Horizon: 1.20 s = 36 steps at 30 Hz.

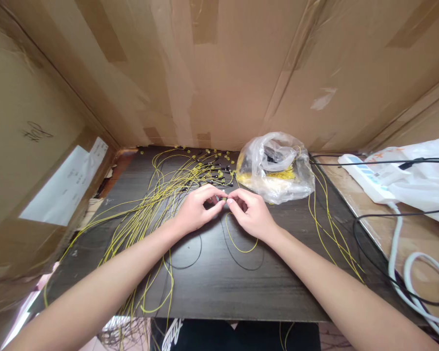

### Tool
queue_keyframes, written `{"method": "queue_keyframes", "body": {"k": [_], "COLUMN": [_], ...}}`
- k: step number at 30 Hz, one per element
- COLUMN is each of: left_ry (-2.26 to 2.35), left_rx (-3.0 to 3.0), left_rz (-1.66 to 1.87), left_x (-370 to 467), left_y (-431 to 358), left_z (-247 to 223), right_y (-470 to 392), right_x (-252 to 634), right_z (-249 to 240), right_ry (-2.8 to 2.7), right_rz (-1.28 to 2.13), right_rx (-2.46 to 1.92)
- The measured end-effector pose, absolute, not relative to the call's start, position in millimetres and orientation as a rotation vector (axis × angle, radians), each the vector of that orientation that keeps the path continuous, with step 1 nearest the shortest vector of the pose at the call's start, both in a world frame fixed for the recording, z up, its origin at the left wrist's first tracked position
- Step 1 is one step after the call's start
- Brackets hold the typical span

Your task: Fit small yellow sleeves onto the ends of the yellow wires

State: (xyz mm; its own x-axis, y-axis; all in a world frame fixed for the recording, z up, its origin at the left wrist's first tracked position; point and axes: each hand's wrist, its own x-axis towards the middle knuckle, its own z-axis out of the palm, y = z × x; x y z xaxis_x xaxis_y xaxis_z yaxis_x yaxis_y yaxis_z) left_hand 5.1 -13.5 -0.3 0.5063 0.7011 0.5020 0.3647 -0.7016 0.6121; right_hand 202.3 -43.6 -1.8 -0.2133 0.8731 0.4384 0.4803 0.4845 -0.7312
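My left hand (196, 210) and my right hand (253, 213) meet fingertip to fingertip above the dark tabletop (212, 287). Between the left thumb and fingers is a small yellow-green piece (224, 199), mostly covered by the fingertips. The right thumb and forefinger are pinched against its right side; what they grip is hidden. A thin yellow wire (243, 251) loops below the right hand. Just beyond my hands lie many yellow wires (139, 209) with black ends (219, 174), and small yellow pieces (227, 153) are scattered among them.
A clear plastic bag (278, 183) holding yellow and black items stands at the back. More yellow wires (329, 219) cross the table at right. Beyond them are a white power strip (369, 178), its white cable (395, 243) and black cords (358, 236). Cardboard walls (223, 87) enclose the table.
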Motion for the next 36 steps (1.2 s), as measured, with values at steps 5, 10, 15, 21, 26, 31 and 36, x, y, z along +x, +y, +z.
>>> {"method": "queue_keyframes", "body": {"k": [5, 10, 15, 21, 26, 31, 36], "left_ry": [0.897, 0.911, 0.921, 0.915, 0.910, 0.899, 0.897], "left_rx": [2.326, 2.328, 2.326, 2.330, 2.334, 2.321, 2.322], "left_rz": [1.052, 1.054, 1.064, 1.072, 1.078, 1.074, 1.068], "left_x": [5.7, 6.4, 5.8, 6.0, 6.2, 6.0, 5.8], "left_y": [-14.1, -14.8, -14.3, -14.2, -14.1, -13.7, -13.3], "left_z": [0.2, -0.2, -0.9, -0.3, -0.3, -0.5, -0.7], "right_y": [-43.9, -45.0, -44.7, -44.7, -44.5, -44.8, -44.3], "right_x": [201.4, 200.6, 200.2, 201.2, 201.1, 200.8, 201.2], "right_z": [-1.7, -0.6, 0.0, -0.9, -1.4, -0.3, -0.6], "right_ry": [-1.852, -1.855, -1.853, -1.855, -1.864, -1.864, -1.868], "right_rz": [0.547, 0.522, 0.519, 0.514, 0.511, 0.508, 0.500], "right_rx": [-1.114, -1.115, -1.109, -1.108, -1.116, -1.108, -1.094]}}
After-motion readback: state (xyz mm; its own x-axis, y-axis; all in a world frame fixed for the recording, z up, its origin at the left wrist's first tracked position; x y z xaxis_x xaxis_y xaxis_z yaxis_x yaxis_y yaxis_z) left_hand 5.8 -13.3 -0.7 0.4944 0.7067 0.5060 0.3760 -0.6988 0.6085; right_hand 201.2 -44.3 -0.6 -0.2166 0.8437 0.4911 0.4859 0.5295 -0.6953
